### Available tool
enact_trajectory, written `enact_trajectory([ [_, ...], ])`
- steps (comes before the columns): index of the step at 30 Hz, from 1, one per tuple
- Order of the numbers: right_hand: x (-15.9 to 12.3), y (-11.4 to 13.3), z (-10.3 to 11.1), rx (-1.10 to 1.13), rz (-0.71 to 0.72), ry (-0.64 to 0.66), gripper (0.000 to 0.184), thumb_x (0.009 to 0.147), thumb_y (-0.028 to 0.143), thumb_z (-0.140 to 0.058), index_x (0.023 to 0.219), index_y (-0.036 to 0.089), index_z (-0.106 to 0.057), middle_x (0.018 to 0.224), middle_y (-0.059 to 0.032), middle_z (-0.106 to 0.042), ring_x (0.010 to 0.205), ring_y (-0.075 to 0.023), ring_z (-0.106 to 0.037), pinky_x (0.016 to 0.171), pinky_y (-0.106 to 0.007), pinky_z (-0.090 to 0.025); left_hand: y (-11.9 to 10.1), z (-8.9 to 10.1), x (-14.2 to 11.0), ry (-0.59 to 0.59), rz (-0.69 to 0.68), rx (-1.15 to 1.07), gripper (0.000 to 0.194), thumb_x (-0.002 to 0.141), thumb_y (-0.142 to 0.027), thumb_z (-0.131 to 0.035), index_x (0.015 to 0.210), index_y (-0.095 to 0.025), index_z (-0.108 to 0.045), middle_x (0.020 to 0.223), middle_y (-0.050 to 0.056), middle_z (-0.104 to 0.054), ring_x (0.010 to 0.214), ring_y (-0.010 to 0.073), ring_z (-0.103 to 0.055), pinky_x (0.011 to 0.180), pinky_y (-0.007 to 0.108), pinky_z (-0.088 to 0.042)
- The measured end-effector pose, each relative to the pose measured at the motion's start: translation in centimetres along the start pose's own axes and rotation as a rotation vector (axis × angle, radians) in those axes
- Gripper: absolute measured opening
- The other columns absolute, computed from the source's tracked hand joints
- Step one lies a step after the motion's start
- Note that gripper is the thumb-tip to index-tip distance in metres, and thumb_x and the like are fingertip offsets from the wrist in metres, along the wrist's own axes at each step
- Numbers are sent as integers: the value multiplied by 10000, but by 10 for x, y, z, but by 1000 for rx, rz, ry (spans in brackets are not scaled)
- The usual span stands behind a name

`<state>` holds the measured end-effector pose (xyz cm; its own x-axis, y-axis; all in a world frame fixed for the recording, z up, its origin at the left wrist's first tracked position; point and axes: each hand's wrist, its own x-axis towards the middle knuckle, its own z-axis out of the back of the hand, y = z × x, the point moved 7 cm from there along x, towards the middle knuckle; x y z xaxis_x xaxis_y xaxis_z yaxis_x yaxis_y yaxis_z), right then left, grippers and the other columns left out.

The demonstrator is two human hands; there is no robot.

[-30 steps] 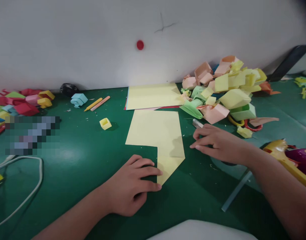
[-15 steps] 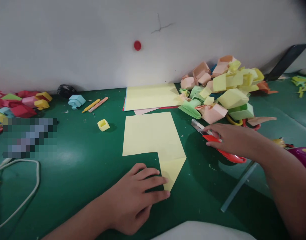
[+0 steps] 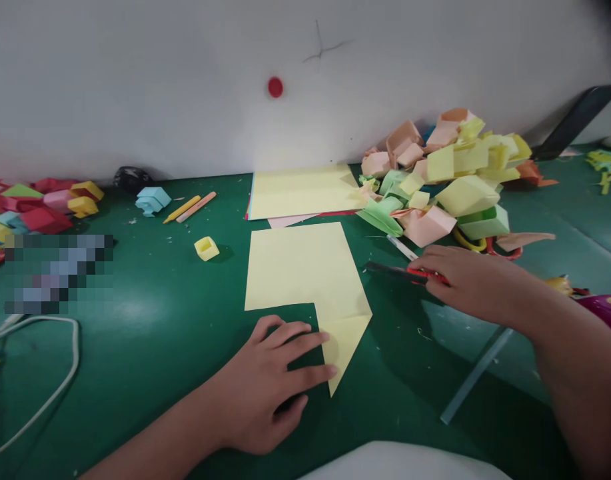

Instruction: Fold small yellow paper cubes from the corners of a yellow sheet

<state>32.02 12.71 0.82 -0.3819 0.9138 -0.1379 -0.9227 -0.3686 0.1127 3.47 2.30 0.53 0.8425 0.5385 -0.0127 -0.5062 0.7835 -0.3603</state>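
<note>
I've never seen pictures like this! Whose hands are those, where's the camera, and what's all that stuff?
There's no robot here: these are a person's own bare hands. The camera is worn on that person's head, looking forward and down, so you see about what they'd see.

The left hand isn't gripping anything. Its fingers lie on the narrow end of a yellow sheet, which is flat on the green table.

The right hand holds a red tool with a dark blade, probably a cutter.

Farther back lies a paper stack. To its right is a colourful heap of folded paper, and to its left a tiny yellow paper box.
</note>
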Motion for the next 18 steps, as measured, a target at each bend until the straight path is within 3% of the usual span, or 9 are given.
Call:
enact_trajectory([
  [4,1,21,2,174,130,75,309,928,246,-429,1144,224,-650,1161,-103,-624,1020,-266,-614,858,-399,-495,0,1,1,-1,1,-3,491,912,-271,-523,1393,-369,-519,1539,-12,-455,1354,325,-427,1047,538,-288],
  [10,1,57,-2,315,316,89,291,932,248,-450,1158,242,-633,1202,-86,-623,1062,-258,-601,915,-416,-488,1,1,2,7,11,-16,494,902,-273,-535,1385,-376,-529,1541,-23,-445,1357,326,-414,1050,540,-300],
  [18,1,80,-9,294,348,128,318,990,261,-390,1185,253,-642,1159,-66,-668,1056,-259,-601,899,-443,-476,4,1,1,-4,42,-12,503,870,-267,-575,1352,-412,-563,1559,-28,-415,1372,343,-388,1047,562,-307],
])
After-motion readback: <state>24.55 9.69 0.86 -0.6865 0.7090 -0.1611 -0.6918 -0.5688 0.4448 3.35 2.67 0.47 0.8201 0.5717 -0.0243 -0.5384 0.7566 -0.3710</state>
